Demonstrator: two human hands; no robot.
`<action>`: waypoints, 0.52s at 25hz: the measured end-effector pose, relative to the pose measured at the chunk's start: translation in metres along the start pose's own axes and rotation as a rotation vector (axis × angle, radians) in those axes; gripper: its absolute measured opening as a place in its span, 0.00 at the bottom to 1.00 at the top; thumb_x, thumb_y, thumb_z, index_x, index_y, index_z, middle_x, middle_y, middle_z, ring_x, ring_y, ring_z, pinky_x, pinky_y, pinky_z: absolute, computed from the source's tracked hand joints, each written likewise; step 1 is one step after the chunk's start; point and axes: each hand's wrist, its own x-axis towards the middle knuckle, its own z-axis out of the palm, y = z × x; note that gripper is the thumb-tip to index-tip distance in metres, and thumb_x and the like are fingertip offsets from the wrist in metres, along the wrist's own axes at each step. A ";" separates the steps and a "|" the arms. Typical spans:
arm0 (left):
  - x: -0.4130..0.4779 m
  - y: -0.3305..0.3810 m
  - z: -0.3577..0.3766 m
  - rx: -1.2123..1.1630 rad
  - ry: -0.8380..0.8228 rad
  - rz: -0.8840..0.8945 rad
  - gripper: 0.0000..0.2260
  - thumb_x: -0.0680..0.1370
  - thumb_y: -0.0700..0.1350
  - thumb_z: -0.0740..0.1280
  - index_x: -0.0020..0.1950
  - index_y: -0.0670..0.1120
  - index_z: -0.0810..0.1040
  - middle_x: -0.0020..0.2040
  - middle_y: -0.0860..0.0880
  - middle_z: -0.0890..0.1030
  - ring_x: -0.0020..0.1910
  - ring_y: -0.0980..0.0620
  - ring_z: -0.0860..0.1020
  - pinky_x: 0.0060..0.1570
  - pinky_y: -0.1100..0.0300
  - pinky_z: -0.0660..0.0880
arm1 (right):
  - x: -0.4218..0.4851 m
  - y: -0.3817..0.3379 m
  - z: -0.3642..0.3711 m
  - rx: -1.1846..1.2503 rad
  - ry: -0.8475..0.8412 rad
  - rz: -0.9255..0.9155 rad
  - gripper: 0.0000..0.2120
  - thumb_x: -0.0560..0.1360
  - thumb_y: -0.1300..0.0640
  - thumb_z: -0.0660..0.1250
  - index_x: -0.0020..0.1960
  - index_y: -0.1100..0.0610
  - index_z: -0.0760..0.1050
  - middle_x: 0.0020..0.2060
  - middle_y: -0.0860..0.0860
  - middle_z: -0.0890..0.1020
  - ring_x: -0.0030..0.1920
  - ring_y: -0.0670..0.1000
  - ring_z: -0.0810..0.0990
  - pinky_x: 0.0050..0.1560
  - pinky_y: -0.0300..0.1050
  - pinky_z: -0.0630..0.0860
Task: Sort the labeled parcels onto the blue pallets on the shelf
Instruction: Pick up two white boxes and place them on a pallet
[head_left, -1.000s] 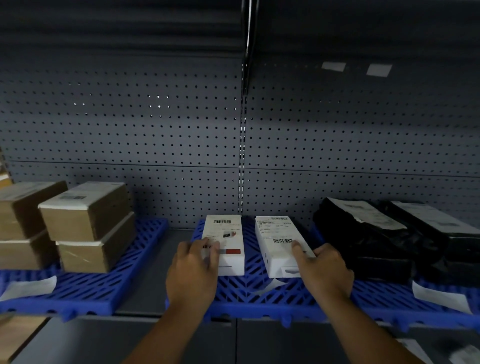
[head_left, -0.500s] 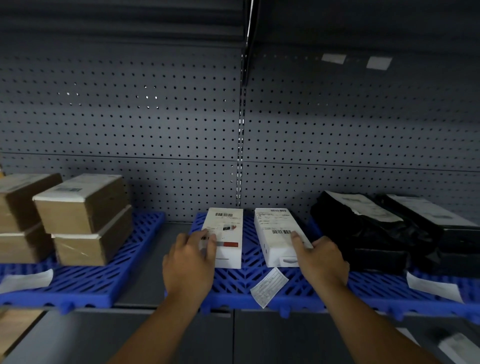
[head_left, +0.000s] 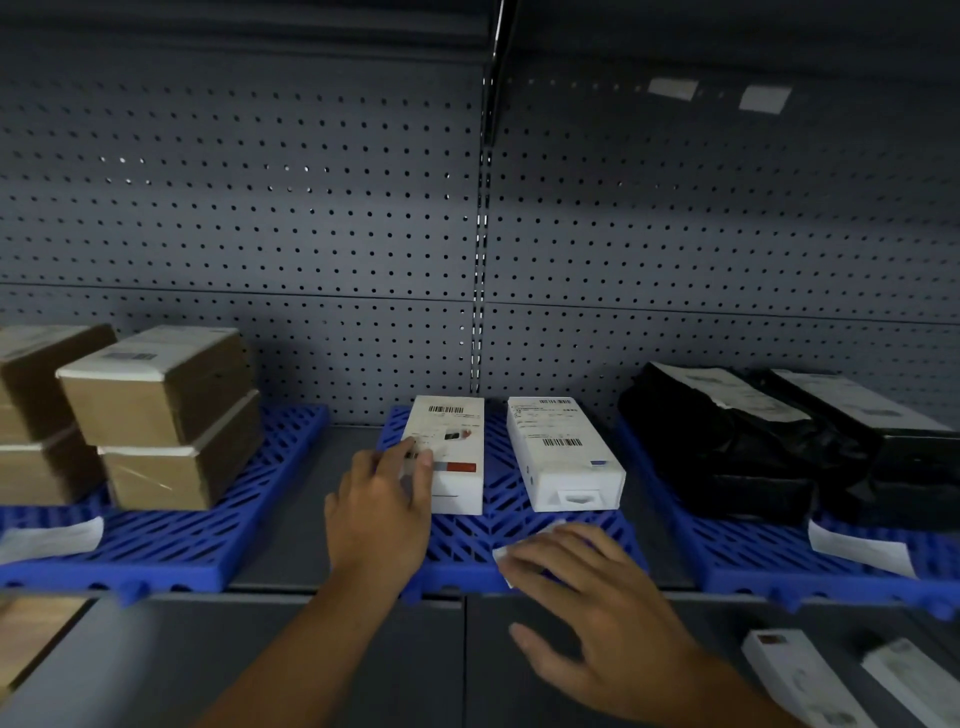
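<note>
Two white labelled boxes lie side by side on the middle blue pallet (head_left: 483, 545): the left white box (head_left: 457, 457) and the right white box (head_left: 563, 452). My left hand (head_left: 379, 514) rests with its fingers on the left box's near left edge. My right hand (head_left: 587, 597) hovers open, fingers spread, over a loose paper label (head_left: 501, 556) at the pallet's front edge, apart from the right box. Brown cardboard parcels (head_left: 166, 415) are stacked on the left blue pallet (head_left: 208, 535). Black bagged parcels (head_left: 769, 447) sit on the right blue pallet (head_left: 779, 561).
A grey perforated back panel (head_left: 311, 234) closes the shelf behind. Paper slips lie on the left pallet (head_left: 52, 538) and right pallet (head_left: 857, 551). More white boxes (head_left: 800, 675) lie below at the lower right. A wooden surface (head_left: 36, 634) shows at the lower left.
My right hand has let go of the right white box and drawn back toward me over the loose label. My left hand stays on the left box.
</note>
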 end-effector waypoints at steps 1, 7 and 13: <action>0.000 0.001 -0.001 0.006 0.001 -0.002 0.26 0.81 0.63 0.53 0.73 0.53 0.75 0.65 0.45 0.76 0.62 0.42 0.77 0.61 0.42 0.72 | 0.001 -0.003 0.002 -0.022 -0.007 0.034 0.23 0.81 0.38 0.62 0.70 0.48 0.77 0.65 0.42 0.79 0.64 0.45 0.76 0.71 0.49 0.68; -0.010 0.001 -0.002 0.001 0.011 0.022 0.33 0.79 0.66 0.45 0.73 0.51 0.75 0.67 0.44 0.74 0.64 0.42 0.74 0.63 0.42 0.71 | 0.009 -0.014 0.007 -0.117 -0.020 0.202 0.26 0.81 0.35 0.57 0.68 0.50 0.77 0.60 0.44 0.78 0.60 0.48 0.77 0.63 0.49 0.73; -0.015 -0.001 -0.008 -0.036 -0.027 0.021 0.26 0.82 0.62 0.52 0.73 0.51 0.73 0.68 0.45 0.74 0.65 0.43 0.73 0.64 0.43 0.70 | 0.019 -0.028 0.012 -0.095 -0.061 0.203 0.27 0.80 0.34 0.57 0.69 0.51 0.76 0.61 0.44 0.77 0.60 0.48 0.76 0.66 0.49 0.69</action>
